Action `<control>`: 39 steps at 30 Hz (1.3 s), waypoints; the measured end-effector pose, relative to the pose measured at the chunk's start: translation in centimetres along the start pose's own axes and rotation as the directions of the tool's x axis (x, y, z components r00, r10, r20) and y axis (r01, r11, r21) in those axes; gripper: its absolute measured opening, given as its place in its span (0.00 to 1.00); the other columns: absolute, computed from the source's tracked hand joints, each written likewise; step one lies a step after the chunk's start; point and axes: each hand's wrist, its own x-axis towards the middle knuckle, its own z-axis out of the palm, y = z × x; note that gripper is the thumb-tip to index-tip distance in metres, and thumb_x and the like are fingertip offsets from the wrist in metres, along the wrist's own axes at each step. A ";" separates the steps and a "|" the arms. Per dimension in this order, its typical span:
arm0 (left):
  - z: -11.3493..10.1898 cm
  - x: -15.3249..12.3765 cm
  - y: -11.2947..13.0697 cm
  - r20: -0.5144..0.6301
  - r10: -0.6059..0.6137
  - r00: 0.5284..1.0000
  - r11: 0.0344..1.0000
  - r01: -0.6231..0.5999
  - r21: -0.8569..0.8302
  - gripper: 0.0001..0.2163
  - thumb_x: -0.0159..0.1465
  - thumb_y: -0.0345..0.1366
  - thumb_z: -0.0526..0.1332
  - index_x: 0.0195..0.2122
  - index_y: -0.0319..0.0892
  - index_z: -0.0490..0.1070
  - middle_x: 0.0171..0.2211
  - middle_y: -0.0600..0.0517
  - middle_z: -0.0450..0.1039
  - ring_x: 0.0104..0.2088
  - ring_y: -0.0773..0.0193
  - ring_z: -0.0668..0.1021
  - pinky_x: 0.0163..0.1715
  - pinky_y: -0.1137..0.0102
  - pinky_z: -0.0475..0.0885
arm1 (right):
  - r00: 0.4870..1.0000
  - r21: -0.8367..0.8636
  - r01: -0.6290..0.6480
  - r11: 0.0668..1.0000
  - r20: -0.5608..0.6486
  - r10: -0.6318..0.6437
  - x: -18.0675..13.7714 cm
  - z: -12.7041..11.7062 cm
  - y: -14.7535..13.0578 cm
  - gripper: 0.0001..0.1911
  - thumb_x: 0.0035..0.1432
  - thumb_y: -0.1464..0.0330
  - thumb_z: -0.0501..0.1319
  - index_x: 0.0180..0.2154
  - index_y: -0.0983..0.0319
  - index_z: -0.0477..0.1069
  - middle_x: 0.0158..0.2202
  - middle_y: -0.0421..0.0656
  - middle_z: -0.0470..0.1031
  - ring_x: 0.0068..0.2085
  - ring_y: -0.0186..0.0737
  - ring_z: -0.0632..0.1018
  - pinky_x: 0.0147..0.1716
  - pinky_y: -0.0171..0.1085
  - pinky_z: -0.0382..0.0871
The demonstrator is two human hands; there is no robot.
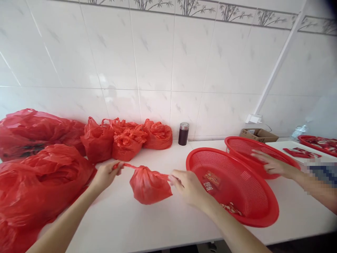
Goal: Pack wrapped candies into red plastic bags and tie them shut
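Basket: was partly blocked by right forearm
Bag: was pulled left-right, gripped by left hand, right hand

Red bag, red basket, dark maroon flask, white border with grey bamboo pattern

I've got a white table on my feed. Left side, I see big red bags lying on it; along the wall, small bags, then a flask, upright. Right side: a front basket, back basket just beside it, box behind, white tray further right.
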 end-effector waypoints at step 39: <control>9.6 -5.8 -2.4 0.021 -0.266 0.964 0.957 0.266 -0.111 0.18 0.68 0.50 0.46 0.35 0.46 0.69 0.34 0.52 0.76 0.36 0.58 0.77 0.39 0.65 0.71 | 0.894 0.194 -0.424 0.885 -0.064 0.443 1.7 12.5 6.0 0.33 0.58 0.53 0.57 0.61 0.58 0.58 0.54 0.48 0.72 0.54 0.49 0.73 0.49 0.44 0.66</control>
